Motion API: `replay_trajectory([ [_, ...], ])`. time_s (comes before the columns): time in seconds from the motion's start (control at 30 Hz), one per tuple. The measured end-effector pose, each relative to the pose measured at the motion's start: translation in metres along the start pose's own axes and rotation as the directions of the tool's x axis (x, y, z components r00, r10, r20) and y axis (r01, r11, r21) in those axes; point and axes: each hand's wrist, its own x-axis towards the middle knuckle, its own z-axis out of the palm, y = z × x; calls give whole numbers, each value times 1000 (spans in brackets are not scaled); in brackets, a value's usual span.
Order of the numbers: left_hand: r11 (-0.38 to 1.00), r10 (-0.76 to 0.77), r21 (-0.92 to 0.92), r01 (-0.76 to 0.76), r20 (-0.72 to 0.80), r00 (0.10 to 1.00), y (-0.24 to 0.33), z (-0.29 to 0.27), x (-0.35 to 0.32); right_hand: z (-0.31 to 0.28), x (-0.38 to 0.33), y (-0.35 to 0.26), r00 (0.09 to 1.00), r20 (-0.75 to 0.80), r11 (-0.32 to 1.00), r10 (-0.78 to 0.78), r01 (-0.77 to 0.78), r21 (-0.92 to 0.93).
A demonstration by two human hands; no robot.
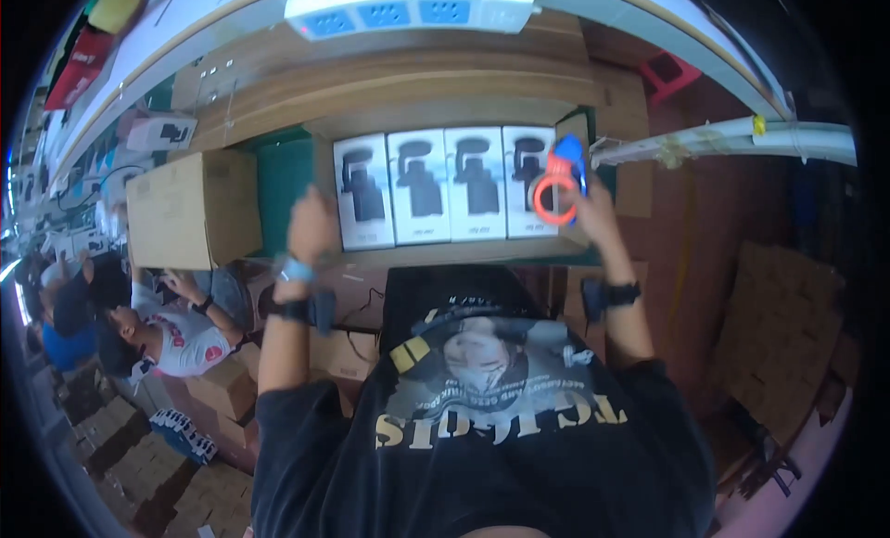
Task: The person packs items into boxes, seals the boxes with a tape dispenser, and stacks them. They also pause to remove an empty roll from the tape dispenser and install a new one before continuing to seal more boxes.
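Observation:
An open cardboard carton (pixel 464 253) stands on the bench before me, holding several white product boxes (pixel 422 185) side by side, each printed with a dark appliance picture. My left hand (pixel 313 224) rests on the carton's left edge, beside the leftmost white box (pixel 362 191). My right hand (pixel 590 209) is at the carton's right edge, gripping an orange and blue tape dispenser (pixel 558 181) over the rightmost white box (pixel 529 181). Both wrists wear dark bands.
A closed brown carton (pixel 190 209) lies to the left on the green bench top (pixel 283 181). A white power strip (pixel 413 7) hangs above. Other people (pixel 158 329) work at lower left among stacked cartons (pixel 218 380). Flat cardboard (pixel 788 334) is piled at right.

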Motion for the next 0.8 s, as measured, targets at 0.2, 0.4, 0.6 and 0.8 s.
replay_trajectory([
  [0.2, 848, 497, -127, -515, 528, 689, -39, -9, -38, 46, -41, -60, 989, 143, 942, -25, -25, 335],
  [0.4, 662, 612, -127, -739, 660, 435, -9, -15, -31, 66, 41, -91, 752, 653, 955, 89, -251, 160],
  [0.6, 886, 363, 125, -447, 415, 834, -11, 10, 8, 51, 80, -200, 864, 383, 833, -326, 71, 549],
  [0.8, 967, 247, 71, -246, -514, 822, 13, 40, -28, 76, 133, -125, 958, 256, 694, -128, -98, 713],
])
